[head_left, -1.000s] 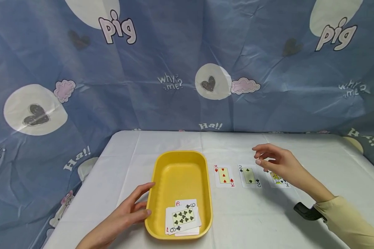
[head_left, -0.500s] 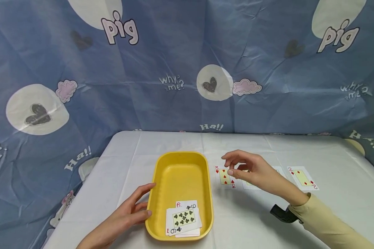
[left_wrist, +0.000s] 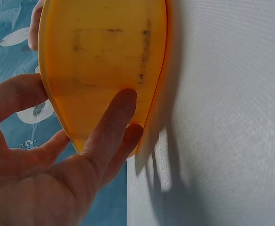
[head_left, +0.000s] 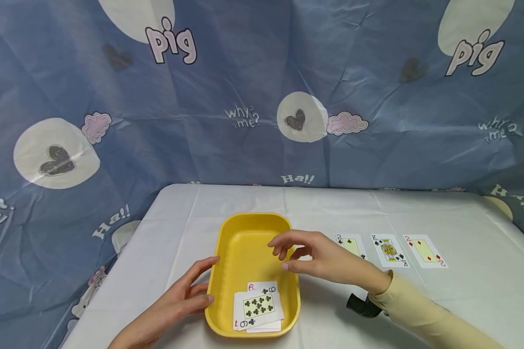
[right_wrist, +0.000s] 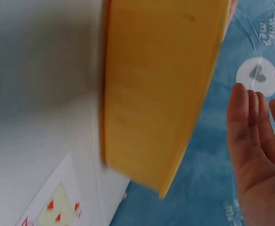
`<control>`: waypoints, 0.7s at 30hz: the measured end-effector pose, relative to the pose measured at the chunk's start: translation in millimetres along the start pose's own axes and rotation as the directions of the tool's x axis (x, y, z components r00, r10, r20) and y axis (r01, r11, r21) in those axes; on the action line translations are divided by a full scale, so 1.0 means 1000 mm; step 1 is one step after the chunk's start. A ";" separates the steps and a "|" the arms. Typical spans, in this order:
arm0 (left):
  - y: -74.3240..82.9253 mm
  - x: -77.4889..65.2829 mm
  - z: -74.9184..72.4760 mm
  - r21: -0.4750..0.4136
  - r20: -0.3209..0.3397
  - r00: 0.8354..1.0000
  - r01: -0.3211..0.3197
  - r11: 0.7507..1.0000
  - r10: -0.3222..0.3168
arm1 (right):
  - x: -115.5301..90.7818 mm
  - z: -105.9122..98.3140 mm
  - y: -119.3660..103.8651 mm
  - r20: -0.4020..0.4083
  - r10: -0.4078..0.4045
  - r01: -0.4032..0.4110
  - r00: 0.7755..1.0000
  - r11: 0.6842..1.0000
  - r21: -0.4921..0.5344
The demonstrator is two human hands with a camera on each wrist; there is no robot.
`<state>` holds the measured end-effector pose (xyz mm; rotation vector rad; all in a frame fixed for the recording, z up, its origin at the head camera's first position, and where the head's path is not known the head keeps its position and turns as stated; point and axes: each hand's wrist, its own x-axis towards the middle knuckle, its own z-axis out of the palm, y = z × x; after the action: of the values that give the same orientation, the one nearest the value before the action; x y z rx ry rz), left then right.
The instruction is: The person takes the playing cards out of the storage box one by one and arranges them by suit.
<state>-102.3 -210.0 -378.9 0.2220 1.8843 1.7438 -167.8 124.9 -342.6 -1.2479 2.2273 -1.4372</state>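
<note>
Your right hand (head_left: 320,259) has swung toward nine o'clock since half a second ago, from over the row of cards to above the tray's three o'clock edge; its fingers are loosely bent and bare. Your left hand (head_left: 179,295) touches the yellow tray (head_left: 242,242) at about nine o'clock, fingers stretched out. Overlapping cards, a clubs card (head_left: 258,308) uppermost, lie inside at six o'clock. Outside, toward three o'clock, you have the two of clubs (head_left: 349,242), king (head_left: 389,250) and two of diamonds (head_left: 425,251).
</note>
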 end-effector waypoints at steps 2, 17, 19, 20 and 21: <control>0.000 0.000 0.001 0.003 -0.004 1.000 0.007 1.000 -0.007 | 0.004 0.005 0.000 0.034 0.021 -0.022 0.999 1.000 0.020; 0.001 0.000 0.001 0.013 -0.012 1.000 0.011 1.000 -0.011 | 0.041 0.029 0.013 0.341 0.049 -0.033 0.939 0.998 -0.051; 0.001 0.000 0.001 0.010 -0.009 1.000 0.010 1.000 -0.009 | 0.047 0.030 0.014 0.378 0.057 -0.026 0.924 0.996 -0.086; 0.001 0.000 0.001 0.008 -0.009 1.000 0.011 1.000 -0.011 | 0.050 0.031 0.015 0.398 0.067 -0.025 0.915 0.994 -0.109; 0.001 0.001 0.001 0.007 -0.010 1.000 0.014 1.000 -0.014 | 0.053 0.032 0.015 0.418 0.078 -0.022 0.905 0.990 -0.138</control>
<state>-102.5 -208.4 -377.8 0.2030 1.8952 1.7322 -190.4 67.7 -358.0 -1.3752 2.0567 -0.9026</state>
